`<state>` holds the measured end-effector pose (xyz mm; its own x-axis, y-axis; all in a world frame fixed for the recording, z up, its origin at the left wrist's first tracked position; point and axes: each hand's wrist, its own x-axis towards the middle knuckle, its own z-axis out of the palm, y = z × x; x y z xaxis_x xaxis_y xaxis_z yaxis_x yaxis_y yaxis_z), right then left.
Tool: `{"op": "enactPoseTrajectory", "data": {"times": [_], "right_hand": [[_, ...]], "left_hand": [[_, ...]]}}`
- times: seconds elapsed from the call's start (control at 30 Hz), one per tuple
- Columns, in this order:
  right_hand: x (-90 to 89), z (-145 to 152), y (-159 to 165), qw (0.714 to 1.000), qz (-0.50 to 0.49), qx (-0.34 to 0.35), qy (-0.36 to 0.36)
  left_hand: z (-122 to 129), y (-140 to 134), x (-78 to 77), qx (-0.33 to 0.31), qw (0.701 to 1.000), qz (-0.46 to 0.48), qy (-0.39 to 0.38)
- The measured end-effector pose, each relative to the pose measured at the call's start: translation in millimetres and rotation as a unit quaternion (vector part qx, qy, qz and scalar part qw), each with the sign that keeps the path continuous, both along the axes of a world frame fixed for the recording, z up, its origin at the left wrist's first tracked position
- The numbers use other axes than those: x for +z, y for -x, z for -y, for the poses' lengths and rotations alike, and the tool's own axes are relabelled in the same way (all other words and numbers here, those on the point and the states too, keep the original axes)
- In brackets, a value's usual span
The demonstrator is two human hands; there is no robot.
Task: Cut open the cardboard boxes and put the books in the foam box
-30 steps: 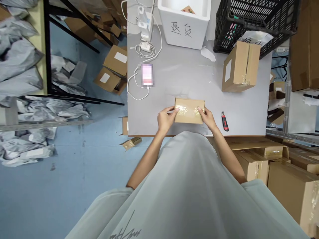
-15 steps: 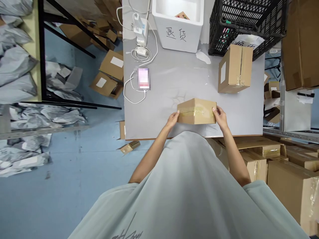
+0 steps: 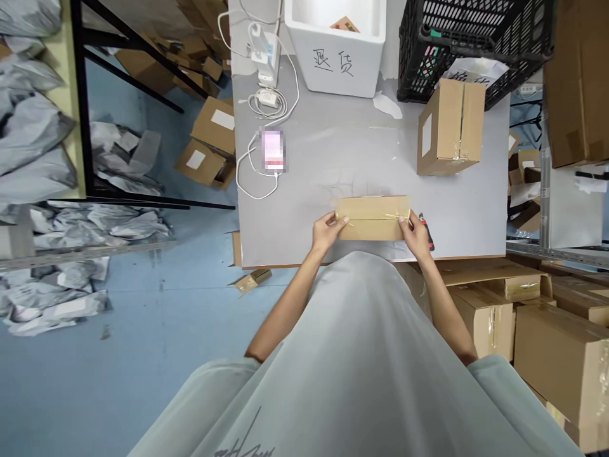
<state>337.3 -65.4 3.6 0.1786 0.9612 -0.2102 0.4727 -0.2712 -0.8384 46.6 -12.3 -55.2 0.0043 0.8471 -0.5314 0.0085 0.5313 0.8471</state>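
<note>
A small taped cardboard box (image 3: 372, 222) is held between my two hands over the front part of the grey table (image 3: 304, 238). My left hand (image 3: 327, 231) is closed on its left end, thumb on the near face. At the right end, my right hand (image 3: 415, 235) grips the box, its thumb also on the near face. A seam runs lengthwise along the side facing me. Beside my right hand lies a red and black tool (image 3: 427, 232), perhaps a utility knife, partly hidden by the fingers.
A taller cardboard box (image 3: 450, 130) stands at the right, before a black plastic crate (image 3: 428, 70). A white bin (image 3: 333, 63) sits at the back. A phone (image 3: 273, 151) with a cable and a power strip (image 3: 269, 60) lie at the left.
The box has turned in my hands, so a long face with a seam now faces me instead of a corner edge. The red and black tool has come into view beside my right hand.
</note>
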Motion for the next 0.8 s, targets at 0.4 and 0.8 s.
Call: {"op": "enactPoseTrajectory", "data": {"times": [0.4,0.8], "right_hand": [[-52.7,-7,33,0.992,-0.100,0.010,0.071],[-46.4,-6,-13,0.968,-0.211,-0.005,0.137]], "left_hand": [[2,49,-1.9,-0.022,0.979,-0.200,-0.008],[-1,48,-43.0,0.055,0.987,-0.006,0.148]]}}
